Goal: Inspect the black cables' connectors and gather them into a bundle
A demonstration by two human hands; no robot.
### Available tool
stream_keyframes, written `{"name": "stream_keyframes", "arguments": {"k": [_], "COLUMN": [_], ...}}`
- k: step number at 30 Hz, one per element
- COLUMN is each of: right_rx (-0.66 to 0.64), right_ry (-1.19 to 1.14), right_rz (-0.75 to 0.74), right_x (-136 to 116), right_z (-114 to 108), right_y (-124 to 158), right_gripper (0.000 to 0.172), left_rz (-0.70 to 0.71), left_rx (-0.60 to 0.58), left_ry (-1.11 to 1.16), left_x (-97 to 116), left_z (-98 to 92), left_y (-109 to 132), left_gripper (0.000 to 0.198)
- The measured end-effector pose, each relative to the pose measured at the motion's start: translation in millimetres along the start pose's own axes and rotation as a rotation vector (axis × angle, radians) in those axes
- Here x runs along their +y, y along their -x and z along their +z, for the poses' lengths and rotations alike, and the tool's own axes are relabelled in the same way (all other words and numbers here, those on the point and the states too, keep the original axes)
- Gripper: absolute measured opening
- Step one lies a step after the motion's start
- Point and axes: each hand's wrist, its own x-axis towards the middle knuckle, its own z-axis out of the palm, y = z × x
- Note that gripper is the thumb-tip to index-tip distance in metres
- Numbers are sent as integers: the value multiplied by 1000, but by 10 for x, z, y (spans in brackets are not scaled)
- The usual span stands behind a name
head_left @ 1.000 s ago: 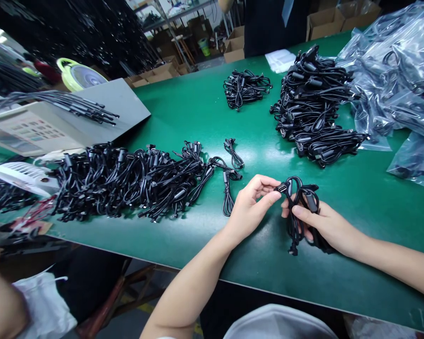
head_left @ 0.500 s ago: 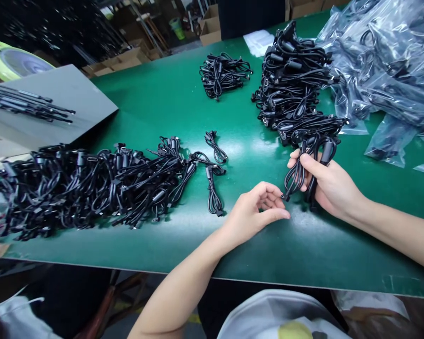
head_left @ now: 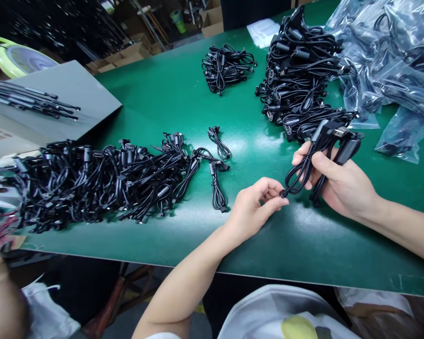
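Note:
Black coiled cables (head_left: pixel 298 176) are gripped in my right hand (head_left: pixel 346 186), their connector ends sticking up past the fingers. My left hand (head_left: pixel 256 205) pinches a small plug at the lower end of one of these cables between thumb and fingertips. Just beyond my right hand lies a tall pile of bundled black cables (head_left: pixel 297 89). To the left of my left hand rest two single tied cables (head_left: pixel 218 190) on the green table (head_left: pixel 183 240). A long heap of black cables (head_left: pixel 102 183) spreads across the table's left side.
A smaller cable pile (head_left: pixel 226 68) sits farther back. Clear plastic bags (head_left: pixel 399 70) with cables inside cover the far right. A grey box (head_left: pixel 81 92) bearing several cables stands at the left, near a yellow-green fan (head_left: pixel 24 56). Another person's arm (head_left: pixel 2 292) shows at lower left.
My left hand has closed on the cable's plug. My right hand has lifted and tilted its cables, so the connectors show more. A person's arm has appeared at lower left.

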Motion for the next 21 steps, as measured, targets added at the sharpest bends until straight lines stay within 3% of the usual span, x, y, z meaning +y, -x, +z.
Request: {"name": "stream_keyframes", "arguments": {"k": [21], "right_rx": [21], "right_ry": [-31], "right_rz": [40], "right_x": [39], "right_z": [-10], "right_y": [-22], "right_gripper": [16], "left_rz": [-4], "left_rx": [-10], "left_ry": [8], "left_x": [7], "left_z": [-1], "left_y": [-1], "left_gripper": [21]}}
